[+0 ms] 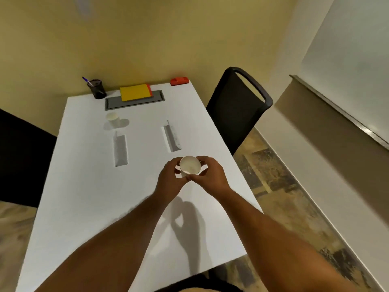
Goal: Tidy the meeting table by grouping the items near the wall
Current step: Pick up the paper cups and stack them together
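Note:
A white paper cup (190,165) is held above the middle of the white table (84,207), and it looks empty. My left hand (169,179) grips its left side and my right hand (210,173) its right side. A second white paper cup (113,119) stands upright further back on the left. By the wall sit a black pen holder (97,88) with a purple pen, a yellow notepad (135,92) over a red one, and a red eraser-like block (179,81) at the far right corner.
A grey cable tray lid (113,103) lies under the notepads. Two slanted cable slots (121,149) (172,137) are cut into the tabletop. A black chair (236,110) stands at the table's right side, and a dark chair (19,157) at its left.

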Tool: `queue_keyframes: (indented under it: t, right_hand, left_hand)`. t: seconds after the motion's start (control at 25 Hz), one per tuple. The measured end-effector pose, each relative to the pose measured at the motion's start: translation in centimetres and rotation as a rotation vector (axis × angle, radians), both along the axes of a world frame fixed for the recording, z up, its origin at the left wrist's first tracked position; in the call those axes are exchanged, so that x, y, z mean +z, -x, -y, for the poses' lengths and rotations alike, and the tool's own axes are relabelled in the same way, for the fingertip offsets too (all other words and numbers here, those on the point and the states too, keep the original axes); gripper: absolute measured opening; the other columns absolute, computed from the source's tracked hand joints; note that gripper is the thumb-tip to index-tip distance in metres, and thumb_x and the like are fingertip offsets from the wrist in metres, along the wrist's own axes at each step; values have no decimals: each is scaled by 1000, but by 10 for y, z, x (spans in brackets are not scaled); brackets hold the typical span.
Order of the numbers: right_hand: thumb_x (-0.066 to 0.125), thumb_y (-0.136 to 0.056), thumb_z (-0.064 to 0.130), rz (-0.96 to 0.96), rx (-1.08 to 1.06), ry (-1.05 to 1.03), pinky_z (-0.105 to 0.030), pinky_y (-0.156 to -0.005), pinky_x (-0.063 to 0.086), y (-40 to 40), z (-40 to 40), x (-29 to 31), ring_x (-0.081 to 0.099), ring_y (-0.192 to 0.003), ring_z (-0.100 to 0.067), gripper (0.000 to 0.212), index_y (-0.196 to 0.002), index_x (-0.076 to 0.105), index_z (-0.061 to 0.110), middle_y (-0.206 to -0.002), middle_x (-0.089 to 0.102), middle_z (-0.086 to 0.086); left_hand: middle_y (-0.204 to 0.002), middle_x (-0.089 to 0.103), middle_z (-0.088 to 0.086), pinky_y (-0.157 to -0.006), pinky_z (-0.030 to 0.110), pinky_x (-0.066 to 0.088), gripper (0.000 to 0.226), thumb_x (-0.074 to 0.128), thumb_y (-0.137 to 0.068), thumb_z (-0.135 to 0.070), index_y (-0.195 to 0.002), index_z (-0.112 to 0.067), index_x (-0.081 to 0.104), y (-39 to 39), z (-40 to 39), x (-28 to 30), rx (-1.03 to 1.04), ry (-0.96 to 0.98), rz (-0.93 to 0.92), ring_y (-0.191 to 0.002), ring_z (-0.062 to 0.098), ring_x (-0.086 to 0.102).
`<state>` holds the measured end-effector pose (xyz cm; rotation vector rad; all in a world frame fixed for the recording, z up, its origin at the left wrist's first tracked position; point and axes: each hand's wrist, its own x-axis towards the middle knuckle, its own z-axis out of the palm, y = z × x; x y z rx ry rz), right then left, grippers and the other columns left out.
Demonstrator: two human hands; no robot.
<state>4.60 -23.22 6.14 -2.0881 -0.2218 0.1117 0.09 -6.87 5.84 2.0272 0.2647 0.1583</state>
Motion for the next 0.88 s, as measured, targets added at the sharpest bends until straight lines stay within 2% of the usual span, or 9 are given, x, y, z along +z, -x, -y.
queue_keyframes:
  t: [0.2, 0.32, 0.44, 0.6, 0.76, 0.88]
  right_hand:
    - [93, -67, 48, -20, 143, 77, -31, -84, 60, -53, 9, -20, 65, -101, -8, 70, -129, 63, 31, -120, 64, 14]
    - [92, -68, 48, -31, 171, 117, -30, -84, 57, -75, 1, -28, 64, -102, -8, 68, -127, 62, 33, -119, 63, 14]
    - [91, -71, 45, -28, 186, 166, -27, -84, 50, -94, -10, -40, 64, -107, -12, 67, -129, 61, 30, -122, 64, 9]
    - [88, -72, 45, -81, 232, 215, -30, -85, 51, -110, -27, -55, 65, -111, -17, 66, -130, 61, 29, -124, 64, 6]
    - [84, -73, 43, -135, 229, 269, -31, -79, 47, -123, -41, -73, 66, -109, -22, 62, -128, 59, 30, -122, 62, 4]
    - [86, -76, 38, -153, 237, 336, -32, -80, 49, -129, -50, -86, 66, -111, -25, 63, -131, 58, 25, -126, 62, 0]
  left_hand:
    - [-131, 66, -12, -93, 32, 55, 68, 89, -78, -15, -138, -29, 58, -20, 15, -15, 153, 3, -119, -108, 15, 65]
    - [-132, 66, -8, -100, 34, 54, 71, 87, -80, -10, -142, -26, 56, -23, 14, -26, 220, 11, -184, -111, 16, 63]
    - [-131, 67, -6, -101, 34, 53, 68, 86, -81, -11, -142, -21, 58, -29, 9, -35, 261, 12, -238, -111, 19, 63]
    - [-130, 69, -9, -102, 33, 53, 59, 82, -82, -7, -137, -23, 65, -40, -4, -45, 276, -25, -289, -114, 19, 65]
    - [-118, 66, -17, -93, 21, 49, 47, 81, -86, -16, -130, -28, 68, -53, -11, -57, 262, -68, -316, -108, 10, 62]
    - [-127, 67, -12, -95, 19, 49, 44, 80, -88, -12, -128, -27, 69, -55, -14, -67, 277, -63, -350, -114, 10, 60]
